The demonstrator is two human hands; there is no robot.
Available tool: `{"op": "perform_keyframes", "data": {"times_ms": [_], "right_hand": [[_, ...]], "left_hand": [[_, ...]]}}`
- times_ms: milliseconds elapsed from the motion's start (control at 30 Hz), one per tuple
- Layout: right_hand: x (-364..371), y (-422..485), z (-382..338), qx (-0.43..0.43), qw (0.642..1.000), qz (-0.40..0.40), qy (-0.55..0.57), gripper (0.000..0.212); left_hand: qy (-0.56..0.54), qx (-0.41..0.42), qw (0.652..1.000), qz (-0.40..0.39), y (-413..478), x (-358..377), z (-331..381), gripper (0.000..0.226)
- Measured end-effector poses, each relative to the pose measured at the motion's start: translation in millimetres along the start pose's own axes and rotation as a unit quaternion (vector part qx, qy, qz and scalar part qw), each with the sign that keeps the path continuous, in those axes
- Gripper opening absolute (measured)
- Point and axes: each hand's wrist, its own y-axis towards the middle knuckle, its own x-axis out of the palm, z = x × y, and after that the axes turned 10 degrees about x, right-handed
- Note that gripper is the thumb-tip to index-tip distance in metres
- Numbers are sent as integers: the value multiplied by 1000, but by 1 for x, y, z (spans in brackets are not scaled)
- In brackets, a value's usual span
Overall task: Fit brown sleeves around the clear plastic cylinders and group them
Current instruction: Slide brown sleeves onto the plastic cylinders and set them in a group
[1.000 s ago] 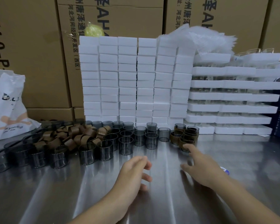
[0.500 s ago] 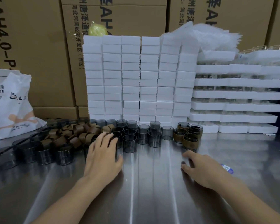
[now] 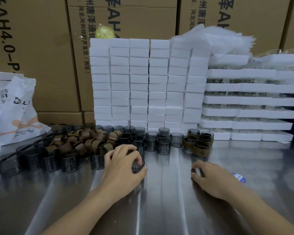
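Since half a sec ago, left hand is drawing back from the sleeve pile toward 6 o'clock, now curling around one bare smoky cylinder on the steel table. Right hand is resting flat, loosely open, holding nothing. Pick-up step is underway; next likely needs a brown sleeve from 10 o'clock. Sleeved cylinders are grouping at 1 o'clock.

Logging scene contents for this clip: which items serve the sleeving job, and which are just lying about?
Job: left hand gripping a bare cylinder; right hand; brown sleeves; sleeved group.
Lying about: white bag; foam blocks; cartons; blue-white sticker.
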Motion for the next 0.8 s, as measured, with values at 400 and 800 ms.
{"op": "perform_keyframes", "data": {"times_ms": [400,800], "right_hand": [[1,-10,-15,-99,993,-1,69,34],[0,-38,-42,-210,964,-14,165,64]], "left_hand": [[-287,-167,926,-180,8,-10,-20,90],[-224,-106,963,-105,1,9,6,78]]}}
